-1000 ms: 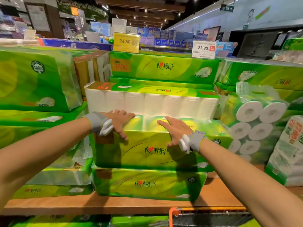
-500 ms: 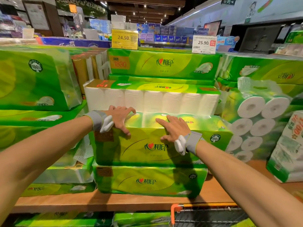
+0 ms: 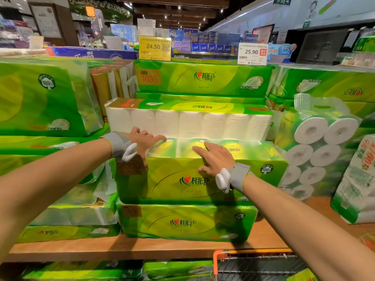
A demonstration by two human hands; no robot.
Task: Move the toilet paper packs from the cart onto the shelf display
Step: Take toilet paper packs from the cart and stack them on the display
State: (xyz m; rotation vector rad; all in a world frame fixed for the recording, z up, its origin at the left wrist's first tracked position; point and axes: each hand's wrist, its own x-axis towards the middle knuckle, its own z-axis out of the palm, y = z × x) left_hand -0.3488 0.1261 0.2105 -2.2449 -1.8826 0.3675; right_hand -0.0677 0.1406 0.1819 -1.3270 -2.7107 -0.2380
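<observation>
Pack (image 3: 182,179) lying on the lower pack (image 3: 182,222) at the front of the wooden shelf (image 3: 142,248), a white-roll pack (image 3: 188,124) just behind it; left hand (image 3: 145,141) and right hand (image 3: 215,159) rest flat on its top front edge, fingers straight, gripping nothing; judged light, bulky and soft, its film slippery and yielding, so best clasped at both ends or pushed by the palms; cart (image 3: 253,264) rim below, its load largely out of view; stacked goods and price signs (image 3: 155,47) crowd the aisle.
</observation>
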